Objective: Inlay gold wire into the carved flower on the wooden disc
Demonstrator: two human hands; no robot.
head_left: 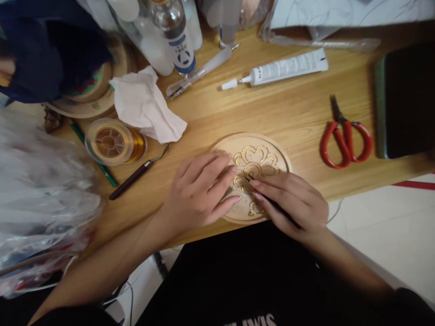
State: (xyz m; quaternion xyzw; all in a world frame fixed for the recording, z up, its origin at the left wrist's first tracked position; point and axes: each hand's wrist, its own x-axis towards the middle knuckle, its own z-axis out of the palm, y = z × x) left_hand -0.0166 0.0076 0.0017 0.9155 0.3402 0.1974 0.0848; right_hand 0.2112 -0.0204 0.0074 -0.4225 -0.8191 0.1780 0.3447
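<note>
A round wooden plaque [283, 156] lies near the table's front edge. Gold wire outlines a flower [253, 170] on it, and more gold lines show lower down by the rim. My left hand [204, 190] rests over the plaque's left side, fingers apart and stretched out, covering part of the design. From the right, my right hand [295, 199] pinches slim black tweezers [280, 209]. Their fine tip points at the flower's lower centre; whether a bit of wire is between the tips is too small to tell.
Red-handled pliers [345, 140] and a dark-screened device [408, 102] lie right. Behind are a glue tube [288, 68], a pen [202, 72] and a labelled bottle [178, 40]. Left are crumpled tissue [146, 102], a gold wire spool [113, 142], a dark-handled tool [132, 179] and plastic bags [41, 194].
</note>
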